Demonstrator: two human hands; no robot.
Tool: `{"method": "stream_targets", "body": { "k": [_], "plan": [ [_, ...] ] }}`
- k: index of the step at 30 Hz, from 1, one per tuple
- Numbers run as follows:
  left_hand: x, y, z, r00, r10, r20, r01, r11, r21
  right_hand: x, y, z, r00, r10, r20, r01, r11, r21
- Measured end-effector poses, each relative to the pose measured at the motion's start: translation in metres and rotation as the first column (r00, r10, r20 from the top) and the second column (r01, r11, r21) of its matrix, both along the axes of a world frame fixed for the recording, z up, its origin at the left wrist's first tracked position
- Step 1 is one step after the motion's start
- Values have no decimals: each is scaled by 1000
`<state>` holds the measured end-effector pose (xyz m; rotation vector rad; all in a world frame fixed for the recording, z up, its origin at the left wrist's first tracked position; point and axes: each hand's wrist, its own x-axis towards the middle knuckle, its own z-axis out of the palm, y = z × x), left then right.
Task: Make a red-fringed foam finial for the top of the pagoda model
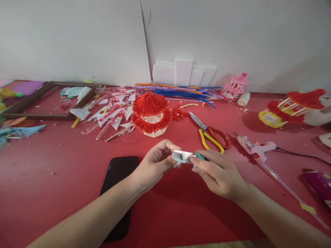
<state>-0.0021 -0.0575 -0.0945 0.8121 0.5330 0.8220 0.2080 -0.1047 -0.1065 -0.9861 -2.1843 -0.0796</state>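
Observation:
Just above the red table, my left hand [157,162] pinches the left end of a small white folded piece [184,155] between thumb and fingertips. My right hand [219,172] is closed at its right end, with its fingers round a small teal thing [199,156]. That teal thing is mostly hidden by the fingers, and its kind does not show. Behind the hands stands a little red fuzzy two-tiered pavilion model [150,113]. Scissors [208,132] with one yellow and one red handle lie half open beyond my right hand.
A black phone [119,175] lies under my left forearm. At right are a glue gun [254,146] with its cord and another red pavilion [289,106]. Pipe cleaners [178,92], white boards [183,73], a pink pavilion [236,86], plastic scraps [113,106] and a brown frame [38,116] line the back.

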Motion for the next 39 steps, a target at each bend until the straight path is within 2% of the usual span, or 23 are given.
{"method": "stream_targets", "body": {
  "k": [4,7,9,11,14,15,17,22,27,31,33,36,39],
  "plan": [
    [6,-6,-2,993,-44,-107,43,999,-10,0,1,3,999,-6,-37,6,1000,-3],
    [4,-3,-2,991,16,-134,-21,999,-38,3,4,3,997,-56,-50,55,998,-20],
    [1,1,-1,986,55,-156,-70,993,-91,7,6,1,988,-150,-36,147,986,-73],
    [-2,5,1,981,72,-182,-99,985,-142,10,9,-3,952,-306,14,305,941,-148],
    [-3,7,3,978,80,-193,-114,979,-171,14,12,-8,837,-517,180,546,813,-204],
    [-3,7,3,977,79,-196,-113,978,-173,15,12,-10,804,-541,245,589,782,-205],
    [-2,7,2,975,74,-207,-112,978,-175,18,12,-12,771,-534,348,618,759,-204],
    [-2,6,1,976,53,-213,-88,984,-156,25,16,-18,763,-523,380,619,760,-196],
    [-1,7,0,965,49,-258,-83,989,-123,30,35,-29,770,-575,277,628,759,-169],
    [0,7,1,963,67,-261,-110,982,-153,30,40,-22,787,-596,160,615,778,-129],
    [0,8,3,972,83,-220,-128,972,-196,25,33,-14,843,-530,91,537,837,-108],
    [0,8,6,982,104,-159,-141,961,-238,12,19,-5,946,-324,-31,321,944,-76],
    [-1,9,7,985,117,-130,-146,959,-241,0,9,-3,979,-170,-111,160,983,-95]
  ]
}}
